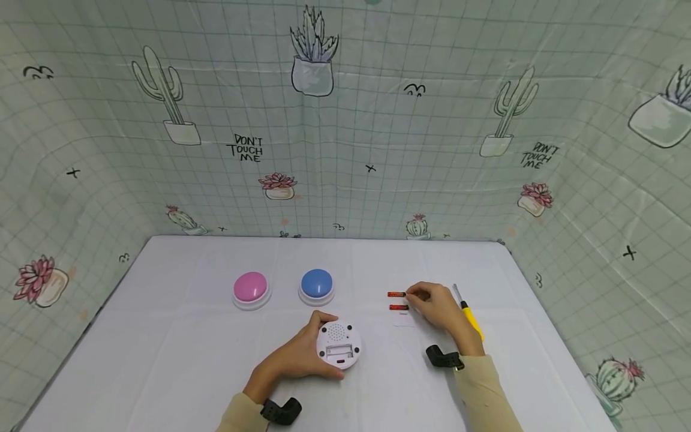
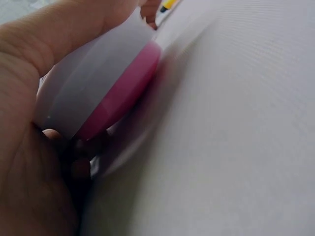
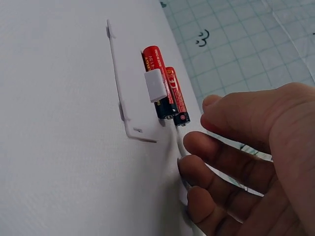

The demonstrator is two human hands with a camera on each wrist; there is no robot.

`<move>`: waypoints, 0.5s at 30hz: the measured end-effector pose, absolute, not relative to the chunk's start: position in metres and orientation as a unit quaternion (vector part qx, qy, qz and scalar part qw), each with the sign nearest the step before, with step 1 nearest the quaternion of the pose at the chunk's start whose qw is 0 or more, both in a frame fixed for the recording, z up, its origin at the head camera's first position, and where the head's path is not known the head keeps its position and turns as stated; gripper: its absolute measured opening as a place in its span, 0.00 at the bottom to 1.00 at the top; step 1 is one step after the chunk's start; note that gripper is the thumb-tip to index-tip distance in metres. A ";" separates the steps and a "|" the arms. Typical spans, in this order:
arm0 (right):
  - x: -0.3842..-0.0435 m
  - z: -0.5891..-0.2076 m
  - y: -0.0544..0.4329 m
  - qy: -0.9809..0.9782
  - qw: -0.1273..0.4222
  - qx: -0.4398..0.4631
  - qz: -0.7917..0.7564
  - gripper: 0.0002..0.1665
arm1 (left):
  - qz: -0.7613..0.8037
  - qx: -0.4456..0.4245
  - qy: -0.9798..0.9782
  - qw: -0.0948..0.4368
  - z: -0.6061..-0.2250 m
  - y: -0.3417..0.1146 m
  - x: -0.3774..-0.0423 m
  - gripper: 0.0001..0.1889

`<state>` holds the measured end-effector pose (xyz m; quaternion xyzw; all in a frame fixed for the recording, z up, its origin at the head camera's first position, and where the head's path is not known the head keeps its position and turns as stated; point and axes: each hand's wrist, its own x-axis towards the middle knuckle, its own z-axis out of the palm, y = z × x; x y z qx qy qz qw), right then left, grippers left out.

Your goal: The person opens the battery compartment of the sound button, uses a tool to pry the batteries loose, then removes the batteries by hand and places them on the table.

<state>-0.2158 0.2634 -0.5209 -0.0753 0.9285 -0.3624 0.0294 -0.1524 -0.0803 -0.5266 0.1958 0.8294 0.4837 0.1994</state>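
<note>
My left hand (image 1: 299, 355) grips a round white push-button device (image 1: 339, 344) by its rim, bottom side up. Its battery compartment faces upward, uncovered, and the left wrist view shows its pink dome (image 2: 123, 93) underneath, facing the table. Two red-and-black batteries (image 1: 399, 307) lie side by side on the table to the right. At their right ends is my right hand (image 1: 438, 307); the right wrist view has its thumb and fingers apart, slightly bent, with a gap to the batteries (image 3: 160, 81). A thin white battery cover (image 3: 132, 98) with a raised tab lies beside the batteries.
Two more push buttons stand farther back on the white table (image 1: 162, 348), one pink (image 1: 251, 288) and one blue (image 1: 317, 284). A screwdriver (image 1: 471, 318) with a yellow-and-black handle lies just right of my right hand. Behind the table hangs a patterned cloth (image 1: 345, 132).
</note>
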 end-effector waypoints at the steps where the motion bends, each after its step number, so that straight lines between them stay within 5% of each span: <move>1: -0.216 -0.521 0.263 0.929 0.030 -0.075 -0.362 0.12 | 0.486 0.195 0.829 0.198 -0.527 -0.081 -0.152 0.56; 15: -0.207 -0.499 0.236 0.918 0.003 -0.114 -0.381 0.44 | 0.488 0.185 0.831 0.193 -0.528 -0.082 -0.154 0.57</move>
